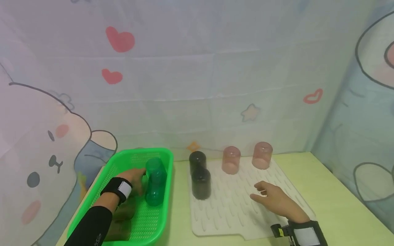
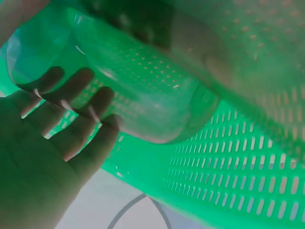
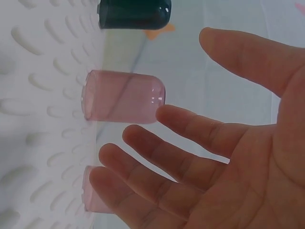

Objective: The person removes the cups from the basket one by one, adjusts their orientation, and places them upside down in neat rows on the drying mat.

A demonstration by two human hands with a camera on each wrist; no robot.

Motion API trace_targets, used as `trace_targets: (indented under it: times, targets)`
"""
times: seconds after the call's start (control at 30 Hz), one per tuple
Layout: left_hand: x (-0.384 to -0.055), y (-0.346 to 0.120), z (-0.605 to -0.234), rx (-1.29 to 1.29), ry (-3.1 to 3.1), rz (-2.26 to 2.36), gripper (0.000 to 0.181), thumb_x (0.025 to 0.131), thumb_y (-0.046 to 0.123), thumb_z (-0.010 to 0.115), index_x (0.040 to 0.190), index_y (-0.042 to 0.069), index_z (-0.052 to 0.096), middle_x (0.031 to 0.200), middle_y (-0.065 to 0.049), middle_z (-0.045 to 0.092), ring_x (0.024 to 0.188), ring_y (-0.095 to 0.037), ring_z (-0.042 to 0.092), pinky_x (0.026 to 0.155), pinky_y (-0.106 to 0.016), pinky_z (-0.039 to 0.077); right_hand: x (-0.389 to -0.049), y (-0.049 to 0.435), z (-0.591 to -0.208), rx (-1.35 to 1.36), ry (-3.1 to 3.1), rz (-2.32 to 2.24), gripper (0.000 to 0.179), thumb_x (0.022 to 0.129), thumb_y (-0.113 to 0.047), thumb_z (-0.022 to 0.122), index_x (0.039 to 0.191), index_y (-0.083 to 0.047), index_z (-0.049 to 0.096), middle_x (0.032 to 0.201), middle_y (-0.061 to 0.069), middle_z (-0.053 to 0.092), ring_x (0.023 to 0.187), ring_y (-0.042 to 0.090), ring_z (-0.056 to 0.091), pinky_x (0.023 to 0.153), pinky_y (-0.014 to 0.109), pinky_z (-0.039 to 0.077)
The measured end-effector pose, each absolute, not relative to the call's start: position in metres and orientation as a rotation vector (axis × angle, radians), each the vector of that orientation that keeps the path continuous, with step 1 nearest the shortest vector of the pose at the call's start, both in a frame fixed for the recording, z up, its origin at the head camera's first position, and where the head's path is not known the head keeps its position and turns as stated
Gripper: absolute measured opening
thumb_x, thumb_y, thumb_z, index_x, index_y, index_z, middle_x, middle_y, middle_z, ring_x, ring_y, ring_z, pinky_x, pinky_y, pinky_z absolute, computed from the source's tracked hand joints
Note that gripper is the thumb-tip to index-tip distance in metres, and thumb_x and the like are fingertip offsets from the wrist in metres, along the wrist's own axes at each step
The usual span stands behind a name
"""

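My left hand (image 1: 133,179) is down inside the green basket (image 1: 170,191), beside two teal see-through cups. The upper teal cup (image 1: 155,166) is right at the fingertips, and the lower teal cup (image 1: 155,196) lies against it. In the left wrist view the fingers are spread and nearly straight, their tips seen through the wall of a clear-looking cup (image 2: 157,117). Over the white ridged mat (image 1: 227,208), my right hand (image 1: 274,200) hovers with fingers apart, holding nothing. Nearest to it is a pink cup (image 3: 126,97), upside down on the mat.
Two dark upside-down cups stand one behind the other, the front dark cup (image 1: 201,183) overlapping the back one (image 1: 197,160). A second pink cup (image 1: 262,156) stands at the mat's back right. Brownish cups (image 1: 118,229) lie in the basket under the left forearm. A patterned cloth (image 1: 184,68) hangs behind.
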State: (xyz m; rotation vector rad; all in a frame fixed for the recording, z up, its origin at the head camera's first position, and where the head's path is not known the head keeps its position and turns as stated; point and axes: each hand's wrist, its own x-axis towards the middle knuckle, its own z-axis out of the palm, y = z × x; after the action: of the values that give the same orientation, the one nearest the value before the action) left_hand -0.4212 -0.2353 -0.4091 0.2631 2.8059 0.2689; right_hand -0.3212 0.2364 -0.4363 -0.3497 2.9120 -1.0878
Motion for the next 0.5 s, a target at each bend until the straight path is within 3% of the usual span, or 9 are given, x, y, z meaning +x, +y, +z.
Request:
trace_targets:
  times: [0.5]
  targets:
    - [-0.392,-0.253,-0.369,0.452,3.013,0.533,0.081,0.076,0.029,0.081,0.134,-0.007,0.037,0.132,-0.028,0.046,0.117,-0.043,0.048,0.088,-0.05,0.046,-0.321,0.228,-0.43,-0.397,2.925,-1.053,0.05,0.089,-0.035,0.064,0.117,0.005,0.057,0.114,0.02,0.06,0.104,0.039,0.057,0.08,0.048,0.05]
